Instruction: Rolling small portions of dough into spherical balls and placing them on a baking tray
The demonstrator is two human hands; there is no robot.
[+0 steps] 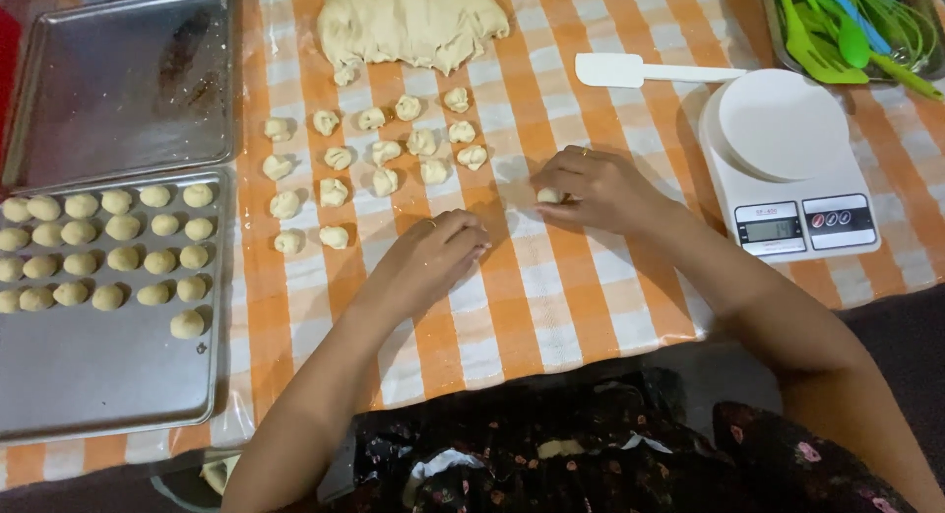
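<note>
Dough piece sits pinched under right hand fingertips; left hand, nearer, cups flat on the desk, contents hidden.

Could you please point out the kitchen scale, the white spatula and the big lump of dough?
kitchen scale [783,124], head view, middle of its round platform.
white spatula [610,70], head view, on its blade.
big lump of dough [409,21], head view, its middle.

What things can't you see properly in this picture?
- Under the left hand: its cupped palm hides whatever it covers.
- Dough piece: mostly hidden by the right hand fingers.
- Big dough lump: cut off by the top edge.
- Green utensils: cut off at the top right corner.
- Scale display: too small to read.
</note>
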